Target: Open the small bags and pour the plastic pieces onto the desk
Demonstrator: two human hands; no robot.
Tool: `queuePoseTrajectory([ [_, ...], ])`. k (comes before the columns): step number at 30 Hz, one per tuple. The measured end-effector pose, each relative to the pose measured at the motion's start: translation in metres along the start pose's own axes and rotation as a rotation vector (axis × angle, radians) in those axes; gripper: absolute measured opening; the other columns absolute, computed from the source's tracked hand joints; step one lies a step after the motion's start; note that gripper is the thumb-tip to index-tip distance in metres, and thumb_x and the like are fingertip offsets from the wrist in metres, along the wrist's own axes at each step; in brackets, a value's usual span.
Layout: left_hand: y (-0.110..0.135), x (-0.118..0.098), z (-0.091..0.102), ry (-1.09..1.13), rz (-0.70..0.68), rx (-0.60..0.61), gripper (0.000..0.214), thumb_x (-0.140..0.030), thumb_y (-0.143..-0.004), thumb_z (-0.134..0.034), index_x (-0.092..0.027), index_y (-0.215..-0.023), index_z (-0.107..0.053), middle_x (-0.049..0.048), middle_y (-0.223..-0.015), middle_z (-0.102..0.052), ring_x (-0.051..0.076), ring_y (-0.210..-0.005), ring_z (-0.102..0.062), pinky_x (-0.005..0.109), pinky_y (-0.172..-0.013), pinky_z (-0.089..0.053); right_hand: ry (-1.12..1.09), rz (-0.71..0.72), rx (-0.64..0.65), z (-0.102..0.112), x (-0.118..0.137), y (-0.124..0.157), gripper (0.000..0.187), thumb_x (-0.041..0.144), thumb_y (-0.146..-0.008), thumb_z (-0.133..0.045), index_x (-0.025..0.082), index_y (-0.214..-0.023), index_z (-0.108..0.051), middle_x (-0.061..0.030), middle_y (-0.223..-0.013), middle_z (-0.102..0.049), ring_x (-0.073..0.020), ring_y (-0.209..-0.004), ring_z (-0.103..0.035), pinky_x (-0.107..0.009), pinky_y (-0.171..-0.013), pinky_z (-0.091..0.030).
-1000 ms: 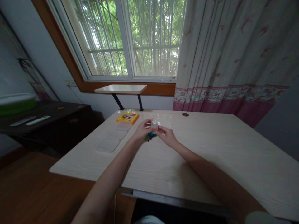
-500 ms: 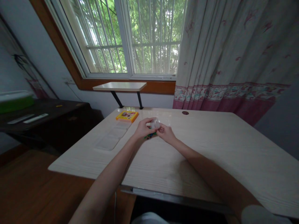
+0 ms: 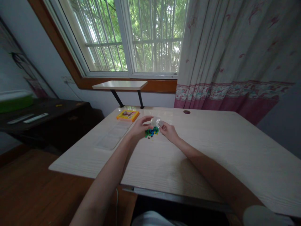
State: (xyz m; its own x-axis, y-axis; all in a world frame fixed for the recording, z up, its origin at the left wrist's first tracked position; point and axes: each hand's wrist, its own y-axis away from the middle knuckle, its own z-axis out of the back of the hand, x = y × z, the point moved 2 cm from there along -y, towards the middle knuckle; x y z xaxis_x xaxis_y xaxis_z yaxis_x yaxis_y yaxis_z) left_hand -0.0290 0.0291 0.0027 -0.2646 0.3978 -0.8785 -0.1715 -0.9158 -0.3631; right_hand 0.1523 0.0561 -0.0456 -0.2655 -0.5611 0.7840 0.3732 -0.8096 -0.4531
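Note:
Both of my hands meet over the middle of a pale wooden table (image 3: 211,157). My left hand (image 3: 138,128) and my right hand (image 3: 168,131) each pinch a side of a small clear plastic bag (image 3: 156,121). Small blue, green and yellow pieces (image 3: 151,131) hang in the bag's lower part, just above the tabletop. Fingers of both hands are closed on the bag.
A yellow box (image 3: 128,115) lies at the table's far left, with a clear flat tray (image 3: 113,138) in front of it. A small shelf (image 3: 119,84) sits under the window. A dark side cabinet (image 3: 47,110) with remote controls stands to the left. Curtains (image 3: 235,56) hang on the right.
The bag has been raised and spread a little between my hands. The coloured pieces now show more clearly below it.

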Motion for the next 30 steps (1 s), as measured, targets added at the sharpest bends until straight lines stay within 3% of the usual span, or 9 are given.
queuePoseTrajectory([
  [5,-0.002,0.009,0.02,-0.1,0.012,-0.111,0.031,-0.034,-0.064,-0.067,-0.013,-0.087,-0.066,0.0118,-0.108,-0.061,0.023,-0.103,-0.053,0.04,-0.09,-0.043,0.145,0.031,-0.007,0.004,0.0,0.003,0.043,0.021,-0.077,-0.052,0.023,-0.12,-0.052,0.0003,-0.075,-0.064,-0.0153,-0.07,-0.062,-0.025,-0.067,-0.049],
  [8,-0.004,0.019,0.026,-0.065,0.062,-0.168,0.036,-0.04,-0.068,-0.063,-0.013,-0.092,-0.066,0.0106,-0.1,-0.065,0.021,-0.094,-0.057,0.038,-0.085,-0.045,0.275,0.067,0.034,0.004,0.002,0.005,0.047,0.022,-0.079,-0.049,0.021,-0.125,-0.048,-0.0012,-0.074,-0.063,-0.015,-0.065,-0.06,-0.024,-0.065,-0.047],
  [12,-0.005,0.029,0.028,0.051,0.083,-0.148,0.045,-0.044,-0.069,-0.062,-0.014,-0.103,-0.063,0.0105,-0.105,-0.063,0.019,-0.091,-0.058,0.032,-0.077,-0.048,0.379,0.108,0.094,0.004,0.008,0.007,0.05,0.022,-0.08,-0.049,0.021,-0.129,-0.044,-0.0031,-0.078,-0.064,-0.016,-0.068,-0.06,-0.025,-0.067,-0.046],
  [19,0.001,0.024,0.019,0.084,0.101,-0.139,0.048,-0.039,-0.073,-0.059,-0.013,-0.112,-0.057,0.0102,-0.099,-0.063,0.016,-0.081,-0.059,0.028,-0.069,-0.048,0.417,0.164,0.148,0.002,0.012,0.008,0.05,0.018,-0.079,-0.049,0.02,-0.129,-0.044,-0.0052,-0.088,-0.066,-0.018,-0.075,-0.062,-0.028,-0.073,-0.047],
  [23,0.0,0.019,0.021,-0.119,0.087,-0.209,0.041,-0.036,-0.07,-0.06,-0.012,-0.103,-0.059,0.0096,-0.098,-0.062,0.017,-0.083,-0.058,0.028,-0.069,-0.048,0.282,0.117,0.057,0.002,0.002,0.005,0.045,0.022,-0.082,-0.049,0.022,-0.127,-0.044,-0.0038,-0.092,-0.066,-0.0176,-0.081,-0.063,-0.029,-0.074,-0.048],
  [26,-0.003,0.016,0.022,-0.283,0.028,-0.201,0.033,-0.035,-0.072,-0.058,-0.012,-0.096,-0.059,0.0082,-0.094,-0.061,0.016,-0.081,-0.058,0.028,-0.069,-0.048,0.097,0.089,-0.04,0.002,-0.006,0.002,0.038,0.025,-0.084,-0.046,0.023,-0.122,-0.045,-0.0037,-0.098,-0.065,-0.0161,-0.087,-0.063,-0.028,-0.077,-0.049],
  [30,-0.002,0.01,0.019,-0.457,-0.071,-0.166,0.03,-0.033,-0.079,-0.05,-0.015,-0.101,-0.056,0.0067,-0.089,-0.06,0.016,-0.081,-0.058,0.027,-0.067,-0.048,-0.001,0.083,-0.096,0.004,-0.01,-0.002,0.028,0.024,-0.084,-0.045,0.02,-0.111,-0.049,-0.0043,-0.094,-0.065,-0.0157,-0.088,-0.063,-0.029,-0.077,-0.049],
])
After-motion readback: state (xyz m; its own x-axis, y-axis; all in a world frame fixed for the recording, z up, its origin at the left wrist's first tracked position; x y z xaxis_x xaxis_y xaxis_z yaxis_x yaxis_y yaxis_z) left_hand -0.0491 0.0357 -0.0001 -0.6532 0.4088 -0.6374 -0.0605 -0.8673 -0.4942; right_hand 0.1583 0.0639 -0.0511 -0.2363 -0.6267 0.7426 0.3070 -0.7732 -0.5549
